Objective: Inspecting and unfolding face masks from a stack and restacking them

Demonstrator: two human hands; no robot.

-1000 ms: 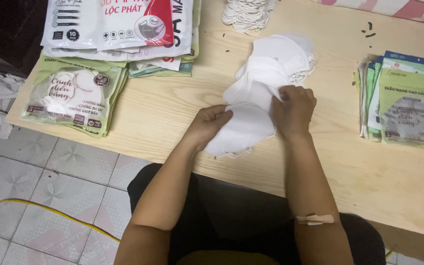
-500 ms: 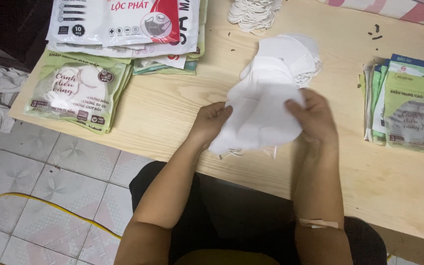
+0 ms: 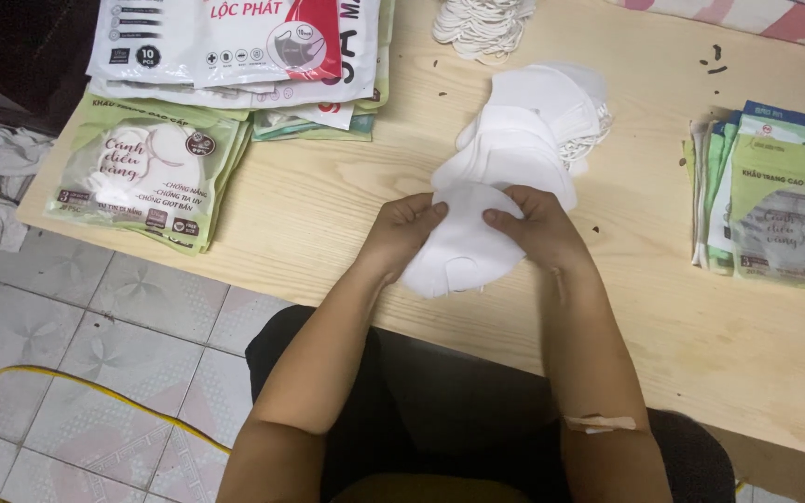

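1. Across nearly the whole view runs the wooden counter point(image 3: 309, 214), its near edge just above the person's lap, with tiled floor point(image 3: 76, 354) below at left.
2. At the far left of the counter lies a stack of white-and-red packets point(image 3: 235, 47), spread over some green ones.
3. Just nearer on the left sits a stack of green packets point(image 3: 146, 172), flat, close to the counter's corner.
4. On the right edge lies another stack of green packets point(image 3: 780, 214), well apart from the hands.
5. At the middle, a loose pile of white masks point(image 3: 533, 121) slopes from the far side down towards the hands.
6. Both forearms reach up from the lap and meet at the near end of that pile; a plaster point(image 3: 598, 424) crosses the right forearm.
7. A single white mask point(image 3: 463, 251) lies at the near end of the pile, overlapping it, close to the counter's front edge.
8. The left hand point(image 3: 402, 233) is palm down, fingers curled and pinching the mask's upper left edge.
9. The right hand point(image 3: 538, 228) mirrors it, fingers bent and gripping the upper right edge, thumb pointing inward.
10. A bundle of white loops point(image 3: 482, 20) lies at the far edge.
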